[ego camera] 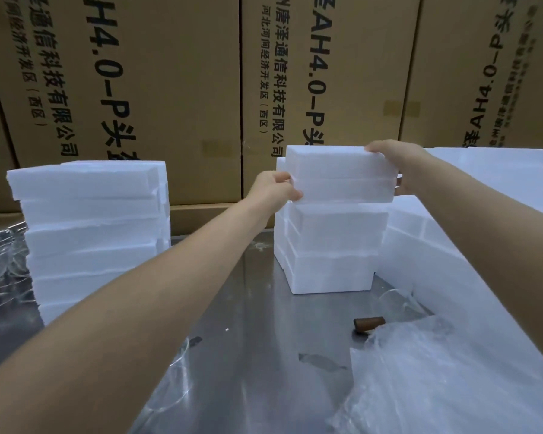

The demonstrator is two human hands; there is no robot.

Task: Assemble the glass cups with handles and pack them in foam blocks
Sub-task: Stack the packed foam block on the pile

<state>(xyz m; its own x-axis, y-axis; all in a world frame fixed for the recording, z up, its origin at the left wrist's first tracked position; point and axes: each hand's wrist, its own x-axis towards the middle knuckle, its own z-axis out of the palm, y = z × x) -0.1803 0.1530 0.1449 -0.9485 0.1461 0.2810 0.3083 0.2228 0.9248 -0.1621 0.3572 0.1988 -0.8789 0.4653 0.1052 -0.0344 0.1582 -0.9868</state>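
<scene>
A white foam block [339, 174], made of two halves pressed together, rests on top of a stack of foam blocks [329, 245] at the middle of the steel table [257, 308]. My left hand [273, 191] grips its left end and my right hand [398, 161] grips its right end, fingers over the top edge. A brown wooden handle [369, 324] lies on the table near the front right. A clear glass cup [176, 380] lies partly hidden under my left forearm. What the block holds inside is hidden.
A taller stack of foam blocks [91, 233] stands at the left, with clear glassware [0, 261] behind it. Foam sheets [452, 261] and crumpled plastic wrap [436, 380] fill the right side. Printed cardboard boxes [170, 89] wall off the back.
</scene>
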